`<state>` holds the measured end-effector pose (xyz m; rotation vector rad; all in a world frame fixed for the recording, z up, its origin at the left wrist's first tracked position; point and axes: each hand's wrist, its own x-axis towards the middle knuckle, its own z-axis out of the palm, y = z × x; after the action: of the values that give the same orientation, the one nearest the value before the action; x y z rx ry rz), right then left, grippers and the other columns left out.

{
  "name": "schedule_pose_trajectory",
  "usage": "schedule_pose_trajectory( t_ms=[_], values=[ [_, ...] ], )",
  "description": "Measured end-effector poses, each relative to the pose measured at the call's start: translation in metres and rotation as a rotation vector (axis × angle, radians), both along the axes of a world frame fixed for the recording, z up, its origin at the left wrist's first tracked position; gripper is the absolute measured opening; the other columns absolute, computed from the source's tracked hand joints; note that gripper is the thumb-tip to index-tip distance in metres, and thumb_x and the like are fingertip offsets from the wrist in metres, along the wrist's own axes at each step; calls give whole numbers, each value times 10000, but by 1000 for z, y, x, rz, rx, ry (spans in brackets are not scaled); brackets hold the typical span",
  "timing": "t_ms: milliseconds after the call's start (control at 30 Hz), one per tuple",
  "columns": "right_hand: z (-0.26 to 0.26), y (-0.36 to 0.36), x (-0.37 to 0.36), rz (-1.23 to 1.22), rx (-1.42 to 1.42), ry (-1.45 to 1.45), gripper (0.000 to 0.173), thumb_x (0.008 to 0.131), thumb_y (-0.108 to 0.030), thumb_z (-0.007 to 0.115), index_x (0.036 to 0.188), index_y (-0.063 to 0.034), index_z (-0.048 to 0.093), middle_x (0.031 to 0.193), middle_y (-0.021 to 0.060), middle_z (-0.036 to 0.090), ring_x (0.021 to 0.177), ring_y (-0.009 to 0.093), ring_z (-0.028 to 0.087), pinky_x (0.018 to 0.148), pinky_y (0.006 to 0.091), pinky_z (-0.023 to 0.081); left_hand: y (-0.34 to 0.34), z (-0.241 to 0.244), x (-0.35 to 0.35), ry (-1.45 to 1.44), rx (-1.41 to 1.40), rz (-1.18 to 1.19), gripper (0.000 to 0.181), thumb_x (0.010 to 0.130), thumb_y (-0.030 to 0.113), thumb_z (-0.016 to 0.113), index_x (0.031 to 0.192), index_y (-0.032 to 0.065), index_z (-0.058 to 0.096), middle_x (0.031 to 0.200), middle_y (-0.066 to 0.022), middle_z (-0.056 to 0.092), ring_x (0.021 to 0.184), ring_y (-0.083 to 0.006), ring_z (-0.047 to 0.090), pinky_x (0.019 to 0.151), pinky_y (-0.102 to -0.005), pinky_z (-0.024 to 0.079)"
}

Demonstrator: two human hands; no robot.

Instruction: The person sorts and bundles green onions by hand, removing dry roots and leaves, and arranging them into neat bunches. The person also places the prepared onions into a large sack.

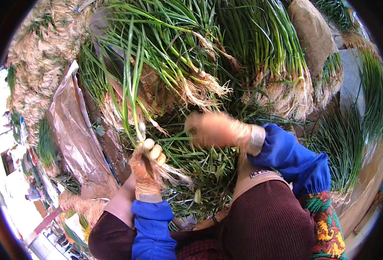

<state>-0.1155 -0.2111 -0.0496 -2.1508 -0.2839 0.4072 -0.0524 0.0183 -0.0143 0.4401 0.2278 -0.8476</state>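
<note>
My left hand (147, 165), in an orange-tan glove, is closed around a few green onions (134, 97); their leaves rise upward and their pale roots hang out to the right of the fist. My right hand (217, 130), gloved the same way, is blurred by motion to the right of the left hand, over loose leaves; whether it holds anything cannot be told. Just above it lie a loose heap of green onions (178, 61) with stringy roots and, to the right, a dense bunch (276, 65).
Stripped green leaves (204, 175) cover the ground between my knees. A brown plastic sheet (71, 130) stands at the left, beside a wide mass of rooted onions (35, 71). More bunches (337, 146) lie at the right, near a tan sack (311, 35).
</note>
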Motion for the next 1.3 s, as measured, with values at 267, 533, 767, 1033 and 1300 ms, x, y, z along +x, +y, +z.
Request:
schedule_pose_trajectory(
  t_ms=[267, 533, 767, 1033, 1300],
  values=[
    [7, -17, 8, -723, -199, -434, 233, 862, -263, 523, 760, -54, 514, 505, 143, 507, 470, 328, 543, 439, 410, 436, -30, 46, 17, -251, 48, -105, 210, 893, 200, 526, 770, 107, 384, 592, 22, 389, 380, -49, 337, 317, -202, 319],
    [32, 6, -19, -168, -17, -284, 207, 861, -248, 489, 795, -55, 524, 518, 142, 517, 473, 342, 541, 422, 443, 416, -57, 42, 1, -149, 694, -245, 294, 890, 189, 483, 1107, -7, 519, 1071, -136, 604, 410, -24, 350, 328, -165, 295],
    [35, 17, -21, -1, 118, -75, 263, 882, -329, 475, 920, -80, 548, 662, 174, 578, 613, 368, 574, 542, 440, 456, -59, 30, 7, -26, 769, -436, 363, 917, 302, 470, 1128, 16, 544, 923, -79, 640, 386, -20, 310, 330, -172, 270],
    [11, 6, 23, -453, 13, 127, 490, 812, -498, 537, 897, -17, 585, 690, 204, 600, 683, 375, 600, 615, 428, 475, -57, 21, -7, -280, 982, -405, 234, 891, 220, 523, 834, 7, 600, 533, -38, 523, 343, -53, 357, 306, -192, 262],
    [11, 17, 21, -386, -147, 39, 351, 777, -328, 544, 765, 17, 611, 640, 206, 598, 643, 379, 602, 617, 449, 487, -64, 9, -20, -339, 1201, -367, 111, 821, 152, 610, 862, 50, 620, 621, -23, 595, 368, -25, 353, 312, -205, 236]
  ],
)
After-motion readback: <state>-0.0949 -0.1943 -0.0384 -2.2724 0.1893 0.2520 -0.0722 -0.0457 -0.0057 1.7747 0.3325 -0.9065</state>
